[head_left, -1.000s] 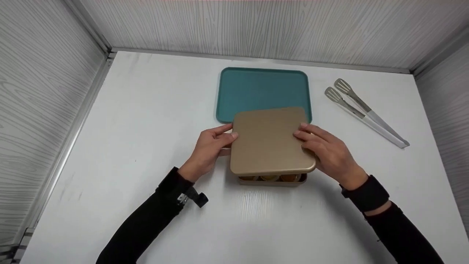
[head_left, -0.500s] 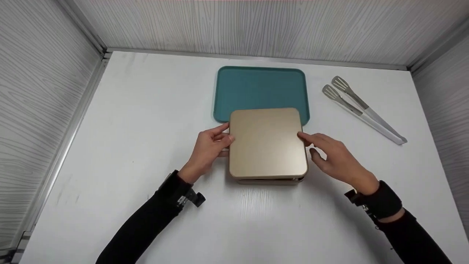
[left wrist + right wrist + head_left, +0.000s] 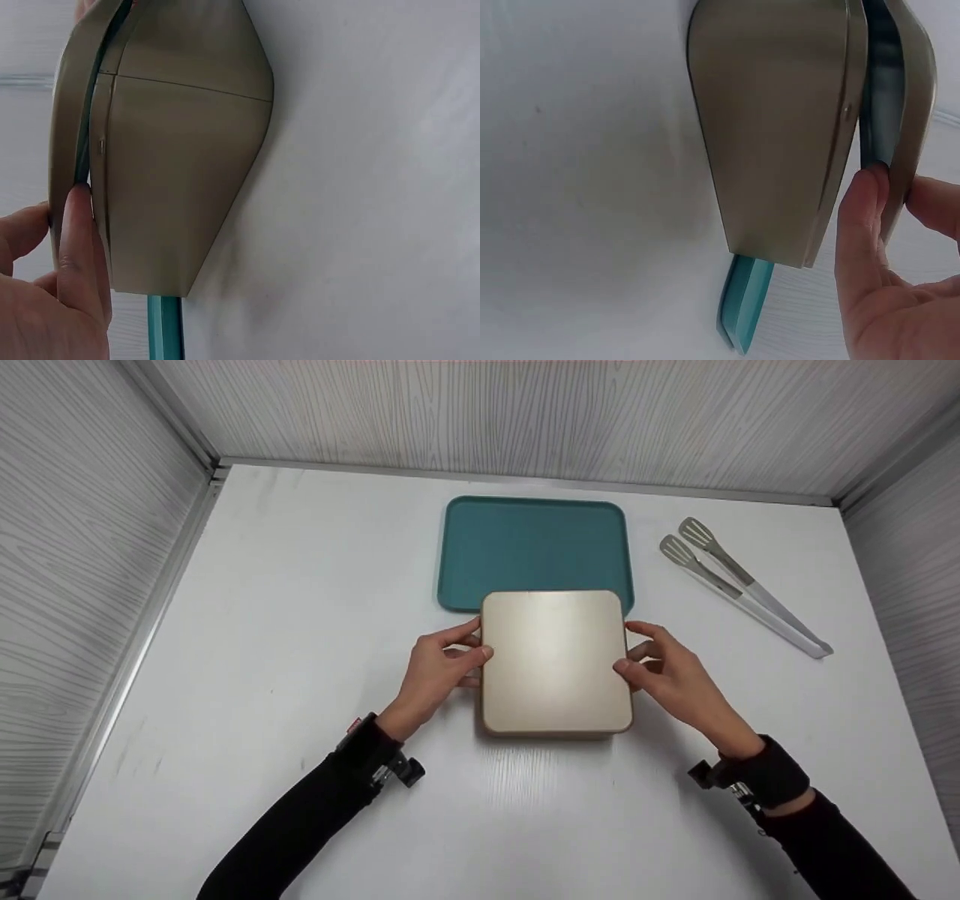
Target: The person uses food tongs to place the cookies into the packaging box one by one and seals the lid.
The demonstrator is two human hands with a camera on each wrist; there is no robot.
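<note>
A gold rounded-square lid covers the matching gold tin from above in the head view. Both wrist views show a narrow gap between the lid and the tin's rim. My left hand pinches the lid's left edge, thumb on top and fingertips under the rim. On the opposite side my right hand pinches the right edge, its thumb over the top and a finger inside the gap. The inside of the tin is hidden under the lid.
Behind the tin lies a teal tray, its front edge partly covered by the lid. Metal slotted tongs lie spread at the back right of the white table. Grey wood-grain panels enclose the back and sides.
The lid has levelled and straightened over the tin, hiding the round items seen inside earlier. My right hand has shifted from the lid's top, come off briefly, and now grips its right edge.
</note>
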